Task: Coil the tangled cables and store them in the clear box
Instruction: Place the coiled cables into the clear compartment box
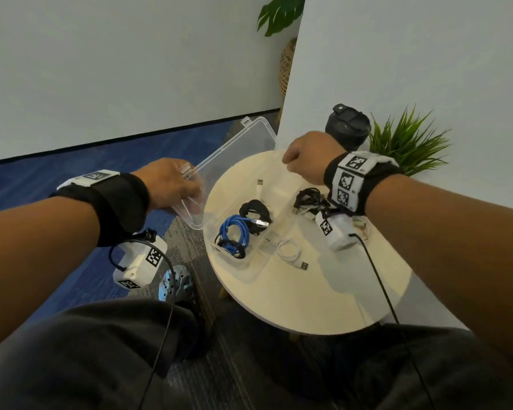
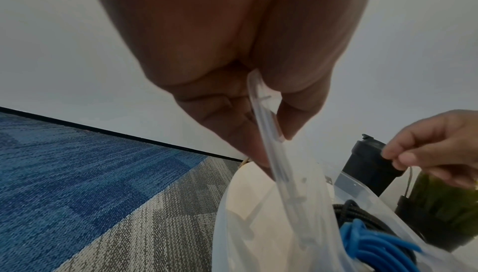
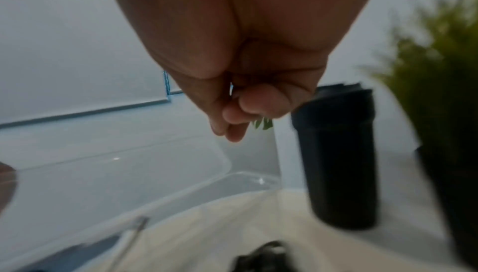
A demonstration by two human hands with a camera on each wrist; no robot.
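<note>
table (image 1: 293, 297): round, pale wood top; holds the box, loose cables, bottle, plant.
clear box (image 1: 251, 269): on table's left part, open, compartments inside; near-left compartment has blue cable (image 1: 234, 229) coiled w/ black cable (image 1: 253, 210) behind it, touching.
lid (image 1: 234, 152): clear, hinged up, hangs out past table's left edge, tilted.
plant (image 1: 406, 143): green, spiky, far right of table.
bottle (image 1: 348, 125): black, upright, just beside plant, behind R hand.
L hand (image 1: 172, 184): fingers + thumb pinch lid's front edge nr latch; wrist cam confirms, thumb one side, fingers (image 2: 220, 117) other.
R hand (image 1: 305, 161): above table's far side, over box's far end; fingers curled in, loose fist. L wrist cam shows thin cord hanging by the fingertips; whether it's gripped: can't tell.
black bundle (image 1: 308, 198): loose tangle on table, under R wrist, outside near-left compartment.
white cable (image 1: 290, 250): coiled, USB plug at near end; in box or just beside it: can't tell.
</note>
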